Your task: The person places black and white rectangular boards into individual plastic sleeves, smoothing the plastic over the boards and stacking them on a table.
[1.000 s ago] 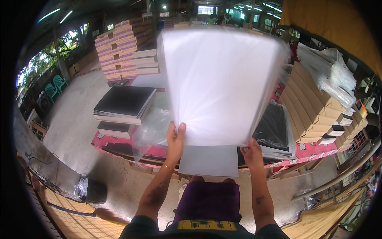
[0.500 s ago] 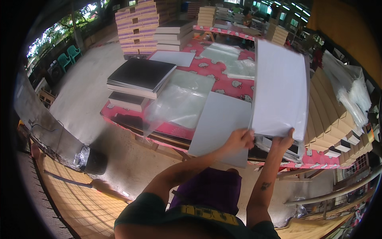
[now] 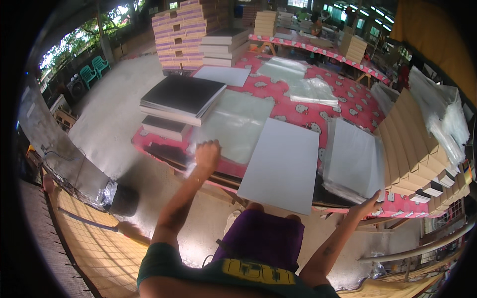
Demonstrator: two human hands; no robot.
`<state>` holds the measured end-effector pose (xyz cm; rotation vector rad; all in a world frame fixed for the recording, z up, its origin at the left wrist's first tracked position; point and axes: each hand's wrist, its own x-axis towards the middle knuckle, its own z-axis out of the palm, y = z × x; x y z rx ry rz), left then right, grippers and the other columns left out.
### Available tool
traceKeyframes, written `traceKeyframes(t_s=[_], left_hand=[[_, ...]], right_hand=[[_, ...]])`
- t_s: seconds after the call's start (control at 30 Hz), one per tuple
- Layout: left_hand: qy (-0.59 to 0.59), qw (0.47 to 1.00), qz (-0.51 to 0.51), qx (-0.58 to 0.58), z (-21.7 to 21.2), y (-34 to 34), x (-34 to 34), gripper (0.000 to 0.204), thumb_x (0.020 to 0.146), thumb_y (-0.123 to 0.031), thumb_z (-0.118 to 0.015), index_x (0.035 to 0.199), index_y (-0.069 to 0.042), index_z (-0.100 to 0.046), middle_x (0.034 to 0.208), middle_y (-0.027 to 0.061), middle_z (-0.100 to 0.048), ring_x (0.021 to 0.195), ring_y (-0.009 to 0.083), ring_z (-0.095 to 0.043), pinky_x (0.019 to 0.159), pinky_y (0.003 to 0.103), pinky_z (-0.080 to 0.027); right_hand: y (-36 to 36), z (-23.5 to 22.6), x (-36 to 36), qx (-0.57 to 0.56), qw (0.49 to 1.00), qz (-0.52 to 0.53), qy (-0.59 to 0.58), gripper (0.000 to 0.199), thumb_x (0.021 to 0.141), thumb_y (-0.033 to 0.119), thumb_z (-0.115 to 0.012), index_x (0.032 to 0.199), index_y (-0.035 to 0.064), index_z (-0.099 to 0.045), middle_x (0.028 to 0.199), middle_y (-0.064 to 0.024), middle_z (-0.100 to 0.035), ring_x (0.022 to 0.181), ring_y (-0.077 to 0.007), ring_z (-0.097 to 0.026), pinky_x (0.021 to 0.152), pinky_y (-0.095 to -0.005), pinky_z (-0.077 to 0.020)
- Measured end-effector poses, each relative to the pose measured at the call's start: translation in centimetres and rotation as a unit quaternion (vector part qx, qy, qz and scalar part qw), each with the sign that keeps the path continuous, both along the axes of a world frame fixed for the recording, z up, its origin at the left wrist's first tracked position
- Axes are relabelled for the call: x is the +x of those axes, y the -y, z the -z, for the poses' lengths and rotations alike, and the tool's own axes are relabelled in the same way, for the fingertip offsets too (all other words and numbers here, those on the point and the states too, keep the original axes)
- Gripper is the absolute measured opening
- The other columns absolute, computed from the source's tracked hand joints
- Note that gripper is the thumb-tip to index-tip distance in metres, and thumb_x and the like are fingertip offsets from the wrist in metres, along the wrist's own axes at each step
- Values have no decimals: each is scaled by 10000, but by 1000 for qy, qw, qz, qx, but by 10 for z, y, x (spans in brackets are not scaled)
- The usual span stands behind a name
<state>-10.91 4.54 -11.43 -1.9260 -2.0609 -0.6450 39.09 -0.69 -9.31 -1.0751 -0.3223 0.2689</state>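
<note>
My left hand is closed, pinching the loose edge of a clear plastic bag at the table's front left. The bag lies flat over pale sheets, and its edge by my fingers is blurred. My right hand is at the near right corner of a pile of white boards in clear plastic; its fingers look slightly apart, touching or very near that corner. Between my hands, a bare white board lies flat, its near end jutting over the table edge.
Black-covered books are stacked at the left, with more stacks behind. Clear plastic bags lie on the pink patterned tablecloth. Brown cartons line the right side. A broom lies low at the left.
The raised plastic-covered white board has come down onto the pile at the right. My left hand has moved left to the clear bag; my right hand has shifted down and right.
</note>
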Motion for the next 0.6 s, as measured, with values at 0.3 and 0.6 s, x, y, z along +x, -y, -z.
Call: traceKeyframes(t_s=[0.3, 0.6], left_hand=[[381, 860, 334, 65, -81, 46, 169, 171, 873, -151, -643, 839, -7, -558, 551, 91, -475, 485, 137, -425, 468, 299, -373], [480, 826, 294, 29, -74, 55, 172, 242, 912, -185, -613, 769, 4, -568, 520, 18, -418, 510, 44, -328, 441, 252, -293]], right_hand=[[38, 19, -189, 8, 739, -654, -158, 462, 926, 293, -573, 1285, 29, -451, 1077, -91, -612, 1036, -228, -592, 933, -403, -456], [52, 32, -167, -55, 650, -729, -208, 439, 937, 437, -495, 1152, 58, -541, 1062, -68, -607, 944, -219, -604, 853, -394, -492]])
